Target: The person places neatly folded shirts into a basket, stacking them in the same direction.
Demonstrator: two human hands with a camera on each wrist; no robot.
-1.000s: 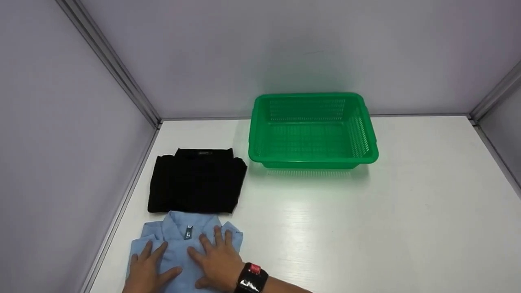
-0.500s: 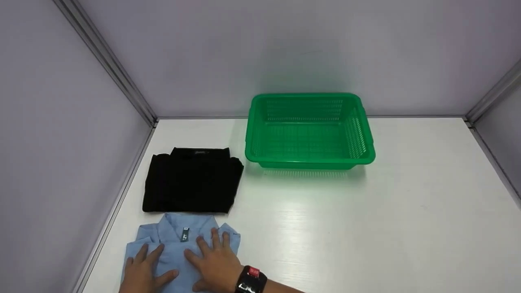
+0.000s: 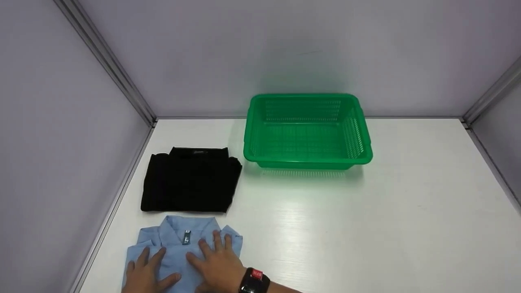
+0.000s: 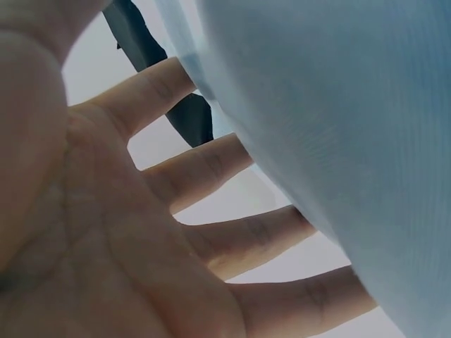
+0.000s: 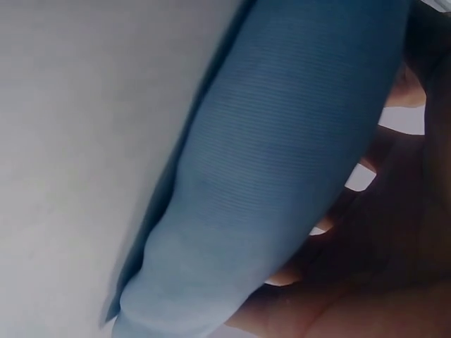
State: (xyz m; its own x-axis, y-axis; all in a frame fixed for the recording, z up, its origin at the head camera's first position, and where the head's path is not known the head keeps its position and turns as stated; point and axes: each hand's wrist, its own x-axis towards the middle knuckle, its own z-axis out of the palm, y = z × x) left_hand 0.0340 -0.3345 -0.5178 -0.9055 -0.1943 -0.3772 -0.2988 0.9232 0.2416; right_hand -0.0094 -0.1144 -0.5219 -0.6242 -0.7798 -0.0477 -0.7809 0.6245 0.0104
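A light blue collared shirt [image 3: 175, 260], folded, lies at the table's front left, its collar toward the back and a dark label inside the neck. My left hand [image 3: 144, 273] rests on its left side with fingers spread. On the right side of the shirt lies my right hand [image 3: 220, 264], fingers also spread and pointing toward the collar. In the left wrist view, straight fingers [image 4: 232, 239] touch the blue cloth [image 4: 324, 127] with their tips. The right wrist view shows the shirt's edge [image 5: 268, 169] close up, the palm in shadow behind it.
Just behind the shirt lies a folded black garment [image 3: 191, 183], collar toward the back. A green plastic basket [image 3: 305, 165] with perforated sides stands near the back wall, nothing inside it. White table surface [image 3: 386, 228] stretches to the right. Pale panels bound the left, back and right.
Both hands stay spread on the blue shirt. The shirt sits slightly nearer the front, and a narrow gap now shows between it and the black garment. The head view has shifted a little.
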